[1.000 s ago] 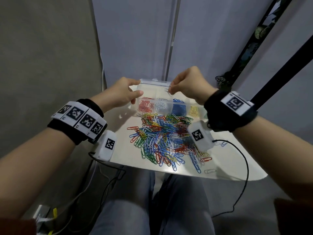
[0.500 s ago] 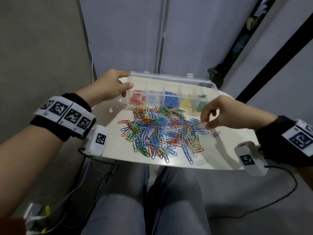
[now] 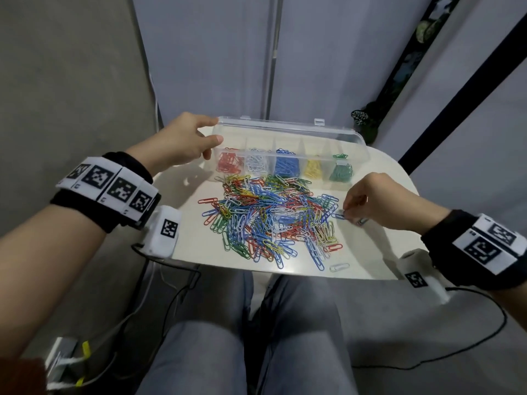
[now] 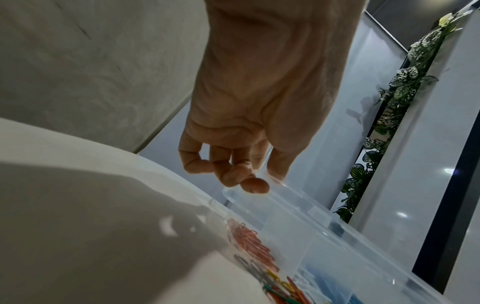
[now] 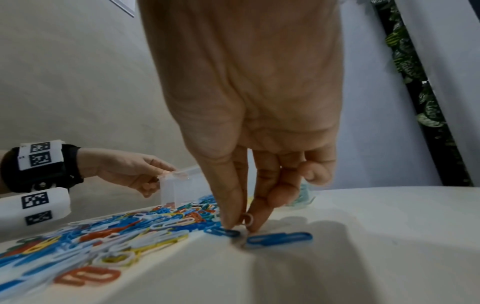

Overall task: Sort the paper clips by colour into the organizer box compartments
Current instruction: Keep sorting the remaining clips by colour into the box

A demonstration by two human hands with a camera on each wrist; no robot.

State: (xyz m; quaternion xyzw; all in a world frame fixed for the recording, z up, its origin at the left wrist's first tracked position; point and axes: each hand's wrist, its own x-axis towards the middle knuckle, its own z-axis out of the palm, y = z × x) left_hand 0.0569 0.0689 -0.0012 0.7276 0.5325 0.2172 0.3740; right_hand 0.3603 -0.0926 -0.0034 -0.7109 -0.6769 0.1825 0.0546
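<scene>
plant (image 3: 368,121) beyond organizer box (image 3: 288,132)

We see a white table (image 3: 379,252) bearing a clip heap (image 3: 271,218), the box (image 3: 362,143) behind it.

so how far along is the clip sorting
Early. Done: the organizer box is open, with some red, white, blue, yellow and green clips in separate compartments. In hand: the left hand holds the lid's corner while the right hand pinches a blue clip at the pile's edge. Left: the big mixed pile on the table.
</scene>
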